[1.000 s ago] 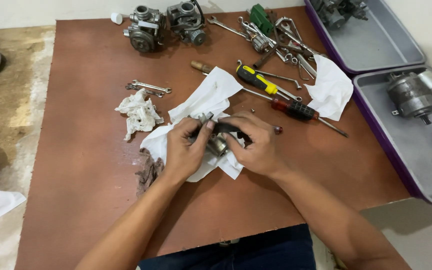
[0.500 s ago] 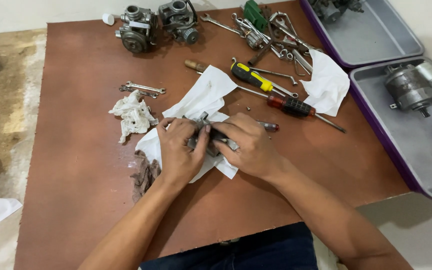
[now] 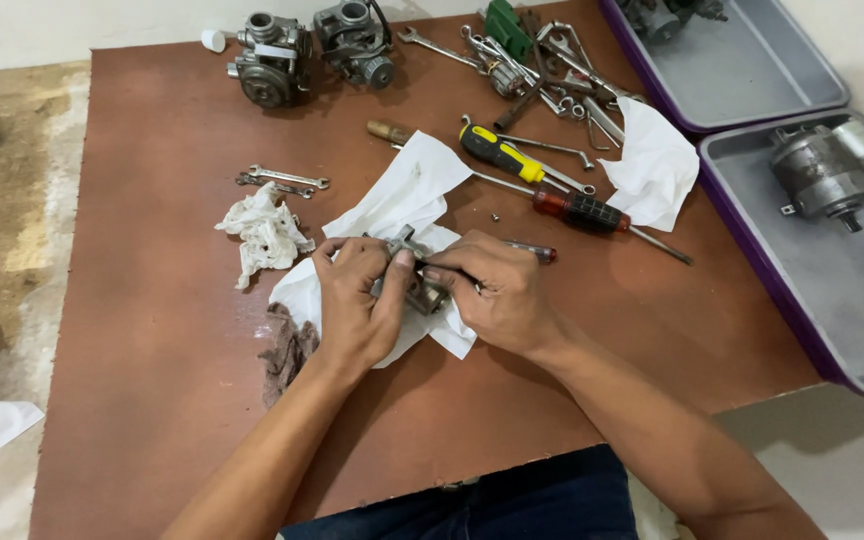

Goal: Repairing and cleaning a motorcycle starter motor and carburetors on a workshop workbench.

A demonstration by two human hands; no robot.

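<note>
My left hand [image 3: 354, 305] and my right hand [image 3: 493, 293] both grip a small grey metal engine part [image 3: 414, 283] over a white paper sheet [image 3: 404, 203] on the brown table [image 3: 152, 340]. The left thumb presses on the part's top. The right fingers close on its right side, and a thin tool tip [image 3: 534, 252] sticks out to the right past the knuckles. Most of the part is hidden by my fingers.
A crumpled white tissue [image 3: 265, 230] and dark rag [image 3: 287, 345] lie to the left. Two wrenches [image 3: 282, 182], two carburetors [image 3: 307, 50], screwdrivers [image 3: 552, 195] and several tools [image 3: 542, 65] lie behind. Two grey trays [image 3: 832, 290] hold motors [image 3: 832, 165] at the right.
The camera view shifted slightly. My hands stayed over the paper, turning the metal part a little between the fingers.
</note>
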